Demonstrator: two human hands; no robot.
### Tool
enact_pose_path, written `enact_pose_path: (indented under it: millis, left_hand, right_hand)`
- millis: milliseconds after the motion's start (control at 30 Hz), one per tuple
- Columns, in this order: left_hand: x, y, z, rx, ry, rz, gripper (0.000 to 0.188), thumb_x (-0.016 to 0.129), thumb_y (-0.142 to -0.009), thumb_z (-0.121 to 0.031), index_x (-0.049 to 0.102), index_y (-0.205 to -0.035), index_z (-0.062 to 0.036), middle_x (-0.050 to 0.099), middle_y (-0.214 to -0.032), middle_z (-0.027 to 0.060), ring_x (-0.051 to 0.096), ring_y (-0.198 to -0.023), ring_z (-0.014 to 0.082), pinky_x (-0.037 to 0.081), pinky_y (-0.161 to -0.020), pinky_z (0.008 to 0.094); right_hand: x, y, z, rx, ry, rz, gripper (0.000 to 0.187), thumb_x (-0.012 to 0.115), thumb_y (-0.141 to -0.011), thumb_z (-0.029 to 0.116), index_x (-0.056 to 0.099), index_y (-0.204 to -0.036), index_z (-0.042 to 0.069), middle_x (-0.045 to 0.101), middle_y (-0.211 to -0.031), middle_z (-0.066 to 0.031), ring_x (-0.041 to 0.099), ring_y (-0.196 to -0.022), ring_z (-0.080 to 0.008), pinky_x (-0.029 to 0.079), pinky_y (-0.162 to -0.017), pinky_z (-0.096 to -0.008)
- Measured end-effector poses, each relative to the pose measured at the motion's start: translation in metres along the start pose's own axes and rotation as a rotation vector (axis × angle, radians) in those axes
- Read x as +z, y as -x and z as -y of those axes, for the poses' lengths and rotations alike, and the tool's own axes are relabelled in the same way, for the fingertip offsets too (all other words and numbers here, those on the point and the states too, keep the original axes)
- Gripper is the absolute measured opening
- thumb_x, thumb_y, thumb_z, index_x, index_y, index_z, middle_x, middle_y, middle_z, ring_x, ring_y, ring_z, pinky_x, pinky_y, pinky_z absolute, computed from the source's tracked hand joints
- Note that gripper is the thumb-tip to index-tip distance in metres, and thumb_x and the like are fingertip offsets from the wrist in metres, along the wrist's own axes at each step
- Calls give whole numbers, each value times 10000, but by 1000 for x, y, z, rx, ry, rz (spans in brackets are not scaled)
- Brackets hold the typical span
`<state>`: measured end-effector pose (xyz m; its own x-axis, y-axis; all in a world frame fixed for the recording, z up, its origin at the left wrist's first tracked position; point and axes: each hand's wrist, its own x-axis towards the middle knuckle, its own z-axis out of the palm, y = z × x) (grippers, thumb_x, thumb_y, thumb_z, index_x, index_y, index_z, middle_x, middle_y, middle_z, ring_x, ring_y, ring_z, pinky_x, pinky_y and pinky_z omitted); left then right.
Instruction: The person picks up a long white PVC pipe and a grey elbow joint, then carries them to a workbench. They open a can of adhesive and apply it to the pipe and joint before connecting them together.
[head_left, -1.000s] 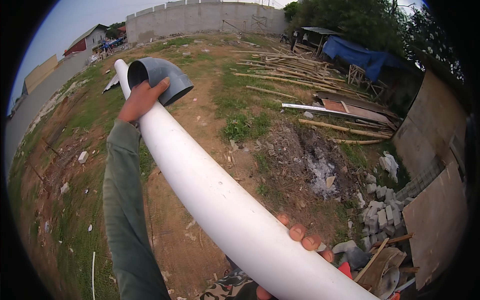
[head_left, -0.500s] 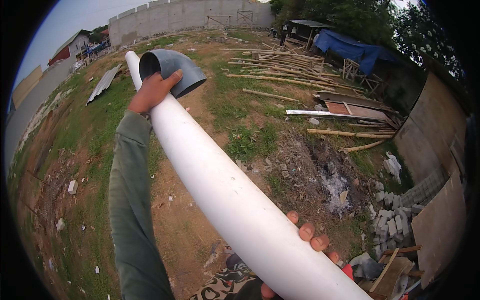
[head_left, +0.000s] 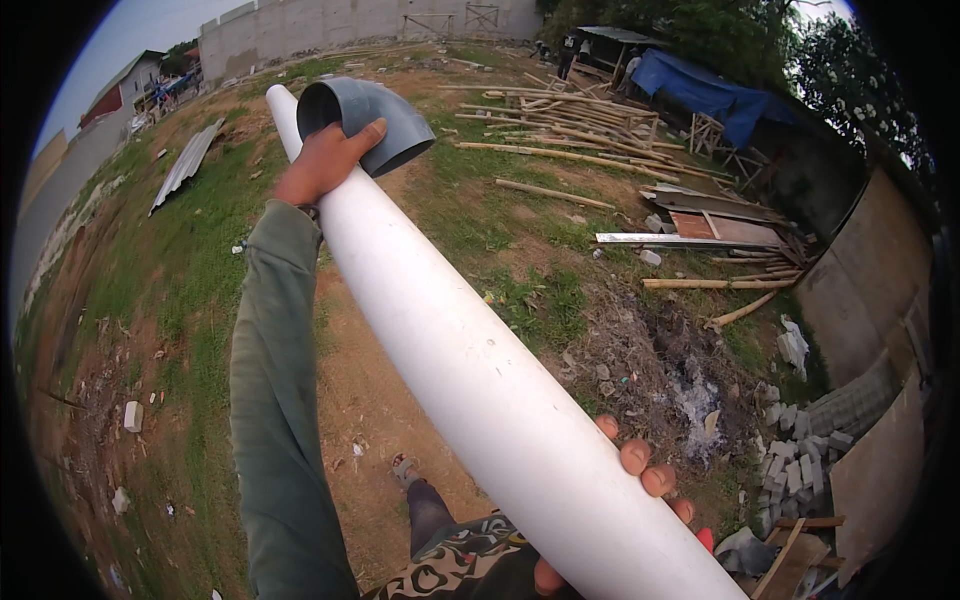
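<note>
A long white plastic pipe runs slantwise from the upper left to the lower right edge. Near its far end my left hand is closed on a grey elbow fitting, the thumb outside and the fingers hooked into its open mouth. That hand lies against the top of the pipe; whether it also grips the pipe, I cannot tell. From underneath, my right hand wraps the near part of the pipe. Only its fingertips on the right side and the thumb at the lower left show; the palm is hidden.
Bamboo poles lie stacked at the far right, near a blue tarp. An ash heap and grey blocks are at the right. Corrugated sheet lies at left. My sandaled foot is on the dirt path.
The pipe, the elbow fitting and both hands sit slightly further right in view, grips unchanged. The ground has shifted in the picture, and my foot has come into sight below the pipe.
</note>
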<state>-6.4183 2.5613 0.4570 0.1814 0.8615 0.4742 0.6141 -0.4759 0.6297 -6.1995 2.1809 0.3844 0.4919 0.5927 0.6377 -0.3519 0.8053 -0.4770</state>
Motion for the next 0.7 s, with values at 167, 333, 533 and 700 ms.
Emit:
enact_pose_path:
  millis: [167,333,533,700]
  left_hand:
    - [-28,-131,113,50,28,-59,869,545,-887,-705,654,-1132,122,690,-1023,289,695,-945,391,516,-889,448]
    - [-31,-235,180,114,100,-31,846,543,-885,-709,669,-1126,92,701,-1019,266,691,-953,397,513,-888,444]
    - [-2,-366,272,54,16,67,826,528,-896,-704,691,-1077,86,705,-995,262,691,-961,397,514,-891,441]
    - [42,-484,359,39,12,132,839,536,-884,-716,694,-1081,84,703,-998,271,692,-950,403,520,-886,449]
  right_hand:
    - [76,-46,-118,429,-767,-607,167,555,-967,258,688,-985,158,680,-1031,-22,590,-1065,-178,368,-1083,-399]
    - [97,-107,-239,204,-348,-345,195,545,-972,273,686,-1014,145,680,-1029,-40,599,-1020,-197,397,-1005,-416]
    - [98,-168,-376,68,-216,-264,231,534,-977,290,685,-1048,130,680,-1026,-61,608,-966,-219,431,-910,-436]
    - [86,-236,-502,35,-205,-270,264,524,-981,305,683,-1077,117,680,-1024,-79,617,-922,-238,460,-832,-453]
